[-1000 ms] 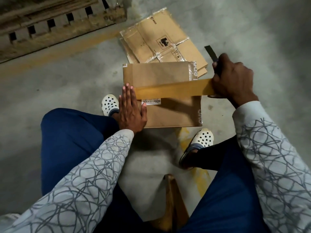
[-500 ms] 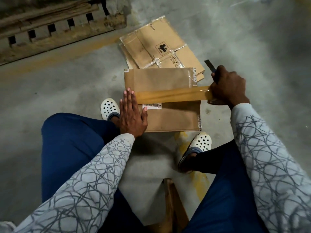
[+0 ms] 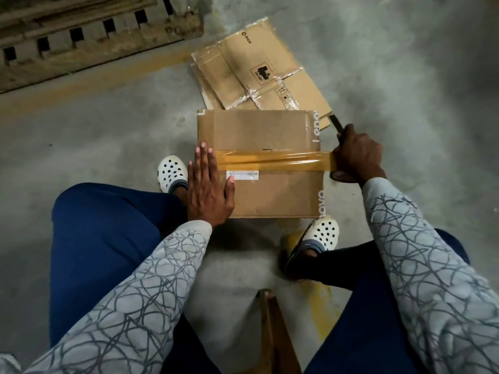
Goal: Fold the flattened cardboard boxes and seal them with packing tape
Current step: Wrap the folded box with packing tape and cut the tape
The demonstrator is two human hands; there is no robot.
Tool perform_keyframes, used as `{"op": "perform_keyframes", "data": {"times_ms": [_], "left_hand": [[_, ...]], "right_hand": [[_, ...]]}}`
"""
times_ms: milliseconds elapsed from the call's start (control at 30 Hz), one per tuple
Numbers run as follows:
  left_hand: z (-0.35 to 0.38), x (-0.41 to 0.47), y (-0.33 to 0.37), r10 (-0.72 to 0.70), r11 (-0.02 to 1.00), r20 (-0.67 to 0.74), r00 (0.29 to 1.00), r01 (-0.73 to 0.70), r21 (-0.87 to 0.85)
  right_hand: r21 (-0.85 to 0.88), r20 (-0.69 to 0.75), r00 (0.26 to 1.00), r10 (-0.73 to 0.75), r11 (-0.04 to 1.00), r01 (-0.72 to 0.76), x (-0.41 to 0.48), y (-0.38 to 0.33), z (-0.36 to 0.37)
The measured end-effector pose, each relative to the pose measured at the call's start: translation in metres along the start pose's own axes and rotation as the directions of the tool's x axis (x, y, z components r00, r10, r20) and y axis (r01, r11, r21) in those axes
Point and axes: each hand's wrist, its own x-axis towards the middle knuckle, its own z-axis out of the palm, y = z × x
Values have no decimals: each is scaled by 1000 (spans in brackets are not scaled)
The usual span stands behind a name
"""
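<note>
Pallet timber (image 3: 94, 41) is lying along the concrete floor (image 3: 108, 136) at upper left. Nearer, a white perforated left shoe (image 3: 172, 172) is standing just beside the left hand (image 3: 209, 190), which is lying flat with fingers straight, pressing the left end of a brown tape strip (image 3: 270, 161) onto the cardboard box (image 3: 270, 195). The box is sitting closed on the floor between the person's feet. The strip is running across its top and past its right edge, just above a white label (image 3: 242, 174). Behind the box, flattened boxes (image 3: 259, 68) wrapped in clear film are lying stacked. A right shoe (image 3: 322, 232) is standing at the box's near right corner. Just off the box's right edge, the right hand (image 3: 356, 155) is curling round the mostly hidden tape roll (image 3: 341, 175) and a dark narrow tool (image 3: 336, 122), holding the strip taut.
</note>
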Motion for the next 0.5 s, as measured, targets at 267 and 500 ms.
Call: {"op": "perform_keyframes", "data": {"times_ms": [267, 500], "left_hand": [[2, 3, 1, 9, 999, -18, 1000, -10, -46], [1, 14, -5, 33, 997, 1, 999, -33, -76]], "right_hand": [[5, -16, 998, 57, 998, -57, -4, -13, 23], [123, -11, 990, 141, 983, -138, -2, -17, 42]]}}
